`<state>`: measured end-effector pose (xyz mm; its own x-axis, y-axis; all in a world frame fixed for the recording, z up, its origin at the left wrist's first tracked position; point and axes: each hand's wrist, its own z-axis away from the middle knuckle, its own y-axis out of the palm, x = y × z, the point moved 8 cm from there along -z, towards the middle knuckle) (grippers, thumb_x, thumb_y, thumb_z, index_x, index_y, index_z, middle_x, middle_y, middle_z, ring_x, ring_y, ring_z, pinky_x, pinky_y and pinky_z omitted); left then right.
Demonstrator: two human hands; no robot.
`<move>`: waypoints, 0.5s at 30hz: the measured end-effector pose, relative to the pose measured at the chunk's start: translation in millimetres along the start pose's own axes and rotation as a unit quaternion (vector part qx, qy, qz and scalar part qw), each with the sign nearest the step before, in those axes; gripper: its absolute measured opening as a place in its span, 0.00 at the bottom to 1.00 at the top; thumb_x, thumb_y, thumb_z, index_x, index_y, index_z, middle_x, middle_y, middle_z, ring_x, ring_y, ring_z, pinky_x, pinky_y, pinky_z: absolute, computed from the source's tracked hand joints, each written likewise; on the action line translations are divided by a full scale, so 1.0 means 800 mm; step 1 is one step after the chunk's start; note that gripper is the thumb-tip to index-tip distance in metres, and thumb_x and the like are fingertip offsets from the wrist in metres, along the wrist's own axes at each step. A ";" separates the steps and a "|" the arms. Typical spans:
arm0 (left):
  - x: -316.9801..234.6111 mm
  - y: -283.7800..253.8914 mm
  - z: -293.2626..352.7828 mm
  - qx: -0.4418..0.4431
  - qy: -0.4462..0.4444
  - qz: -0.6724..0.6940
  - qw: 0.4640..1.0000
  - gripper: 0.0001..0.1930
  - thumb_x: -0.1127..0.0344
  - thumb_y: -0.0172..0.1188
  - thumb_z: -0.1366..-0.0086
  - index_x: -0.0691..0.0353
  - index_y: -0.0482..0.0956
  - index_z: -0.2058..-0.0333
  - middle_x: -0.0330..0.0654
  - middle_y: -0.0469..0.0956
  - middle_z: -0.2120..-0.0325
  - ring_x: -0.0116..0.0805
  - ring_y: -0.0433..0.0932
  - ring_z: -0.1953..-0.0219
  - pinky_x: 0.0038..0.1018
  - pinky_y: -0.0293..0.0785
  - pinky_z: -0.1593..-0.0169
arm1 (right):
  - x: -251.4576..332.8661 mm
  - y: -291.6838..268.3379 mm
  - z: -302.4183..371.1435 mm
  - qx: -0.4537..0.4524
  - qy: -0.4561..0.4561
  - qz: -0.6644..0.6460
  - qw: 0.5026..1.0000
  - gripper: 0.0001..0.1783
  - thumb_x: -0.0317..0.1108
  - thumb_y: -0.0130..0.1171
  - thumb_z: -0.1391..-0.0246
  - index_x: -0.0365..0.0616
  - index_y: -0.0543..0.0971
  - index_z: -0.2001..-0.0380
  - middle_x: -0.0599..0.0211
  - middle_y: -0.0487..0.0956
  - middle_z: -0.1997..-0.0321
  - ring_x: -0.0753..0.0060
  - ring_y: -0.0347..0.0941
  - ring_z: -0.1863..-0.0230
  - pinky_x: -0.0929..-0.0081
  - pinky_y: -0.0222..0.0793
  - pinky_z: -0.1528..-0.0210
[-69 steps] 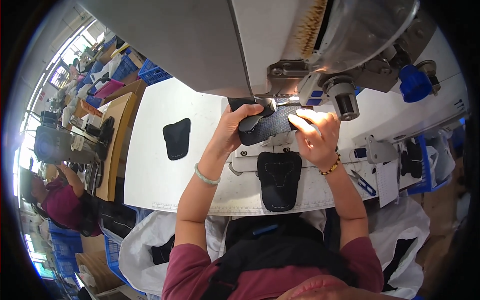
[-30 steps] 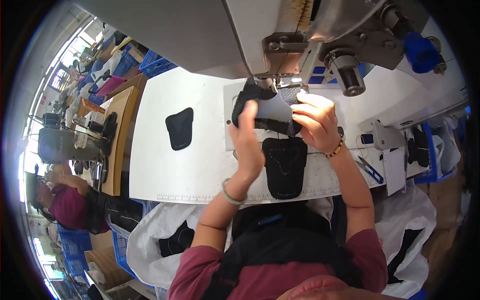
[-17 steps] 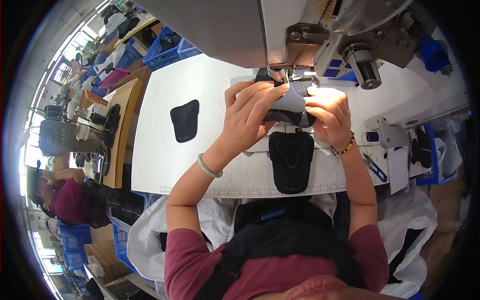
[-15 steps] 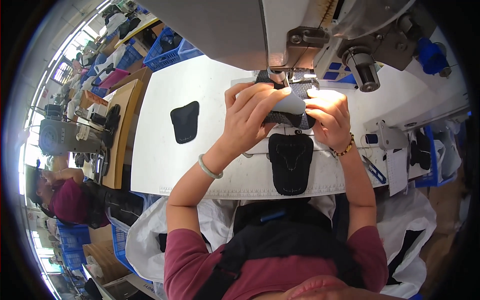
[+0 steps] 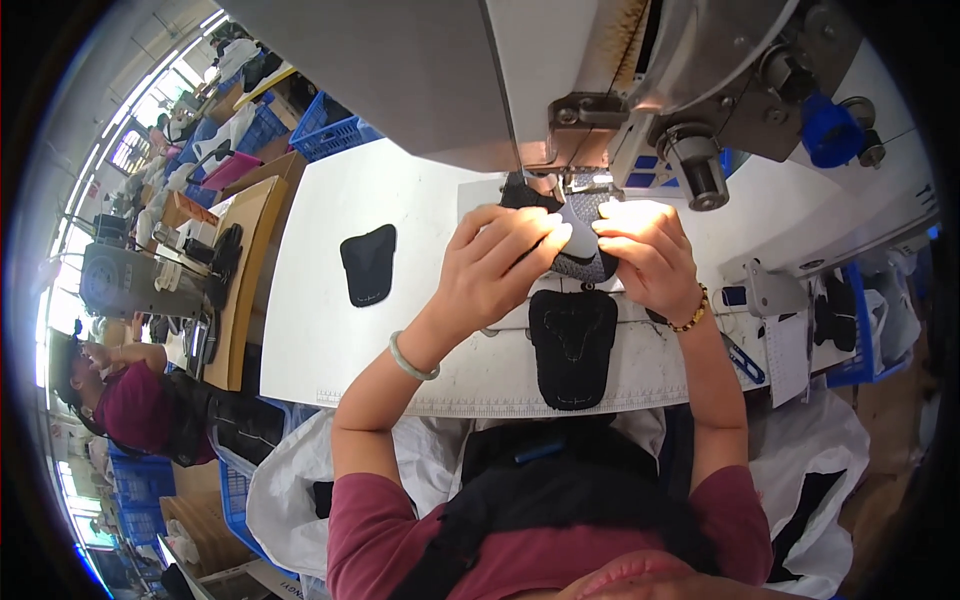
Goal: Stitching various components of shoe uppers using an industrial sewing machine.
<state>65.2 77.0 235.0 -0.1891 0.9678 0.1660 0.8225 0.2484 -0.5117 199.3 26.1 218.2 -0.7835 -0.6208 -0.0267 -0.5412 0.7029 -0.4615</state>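
While holding a curved mesh piece with a pale lining (image 5: 579, 238) just below the head of the sewing machine (image 5: 548, 80), looks to be midway through the work on it. Narrows the left hand (image 5: 505, 255) to a pinch on its left side, with fingertips bunched near the lining. Pinches its right side with the right hand (image 5: 650, 255), equally narrow, under bright light. Has its far end tucked in at the needle area of the sewing machine, too covered to tell how much is sewn or what is left there.

Moving outward, has a flat black piece (image 5: 573, 350) lying on the bench (image 5: 310, 340), directly in front of the sewing machine, with a pale outline across its upper part and a short line near its base: seemingly already marked or stitched. Has a second black piece (image 5: 369, 265) flat on the bench, well left of the needle area of the sewing machine, showing a short pale line near its lower end and no discernible outline. Leaves dark-blue snips (image 5: 743, 362) lying to the front right of the sewing machine, untouched. Farther left of the sewing machine, shows a co-worker (image 5: 135, 405) in a maroon top.
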 end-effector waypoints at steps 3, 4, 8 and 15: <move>-0.002 -0.003 0.002 0.007 0.025 -0.001 1.000 0.13 0.75 0.60 0.54 0.58 0.79 0.66 0.37 0.79 0.68 0.31 0.77 0.67 0.24 0.68 0.59 | 0.005 -0.008 -0.015 0.015 -0.021 0.000 1.000 0.10 0.24 0.61 0.61 0.43 0.76 0.71 0.70 0.78 0.62 0.71 0.74 0.64 0.75 0.66 0.61; -0.004 -0.002 0.005 0.023 0.027 -0.002 0.999 0.12 0.73 0.60 0.52 0.59 0.79 0.66 0.36 0.77 0.66 0.31 0.76 0.64 0.26 0.68 0.56 | 0.006 -0.006 -0.017 0.026 -0.025 -0.006 0.999 0.09 0.24 0.60 0.61 0.43 0.76 0.72 0.71 0.79 0.63 0.73 0.74 0.65 0.76 0.65 0.63; -0.004 -0.001 0.001 0.029 0.031 0.000 0.999 0.12 0.74 0.59 0.52 0.58 0.80 0.66 0.36 0.79 0.68 0.30 0.78 0.65 0.25 0.69 0.59 | 0.003 -0.004 -0.011 0.039 -0.027 -0.010 0.999 0.08 0.24 0.60 0.62 0.44 0.77 0.73 0.73 0.79 0.64 0.79 0.72 0.68 0.78 0.61 0.67; 0.006 0.004 0.000 0.023 0.032 0.008 0.999 0.10 0.73 0.60 0.53 0.59 0.79 0.68 0.36 0.78 0.68 0.31 0.77 0.65 0.26 0.70 0.58 | 0.001 -0.002 -0.009 0.026 -0.018 0.001 1.000 0.12 0.23 0.61 0.63 0.44 0.78 0.70 0.74 0.79 0.63 0.79 0.71 0.70 0.77 0.62 0.65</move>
<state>67.0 82.4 234.4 -0.1397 0.9677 0.2100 0.7994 0.2353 -0.5528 197.3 26.8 225.7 -0.7725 -0.6324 -0.0581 -0.5228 0.6851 -0.5073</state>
